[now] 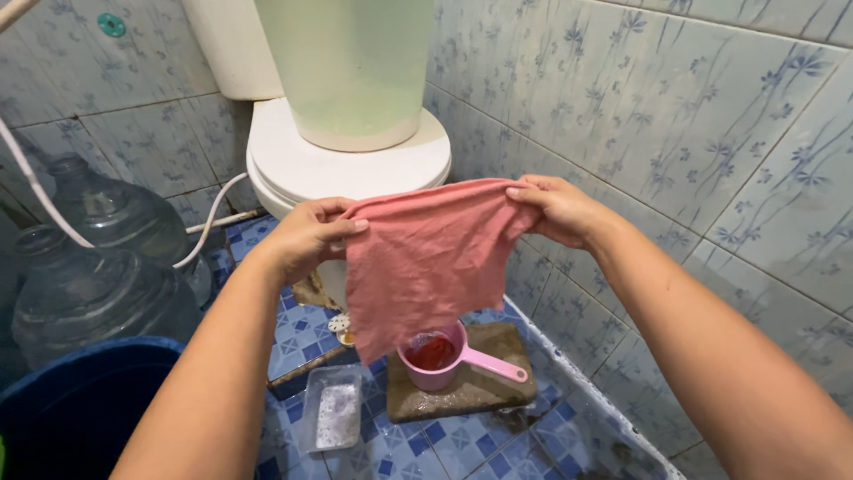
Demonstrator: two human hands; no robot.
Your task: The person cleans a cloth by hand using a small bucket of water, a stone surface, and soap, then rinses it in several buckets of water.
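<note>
Far left sit two clear water jugs (93, 267) and a dark blue bucket (80, 400); the left hand (306, 236) has fingers pinched on one top corner of a pink cloth (426, 258), spread and hanging in front of the closed toilet (346, 164), which carries a pale green bucket (351, 67). Below, a clear tray (333, 409) holds white residue, and a pink dipper (440, 356) on a stone slab (471, 378) holds something red. The right hand (560, 212) clamps the other corner; step looks like spreading the cloth, any further handling needs both grips kept.
</note>
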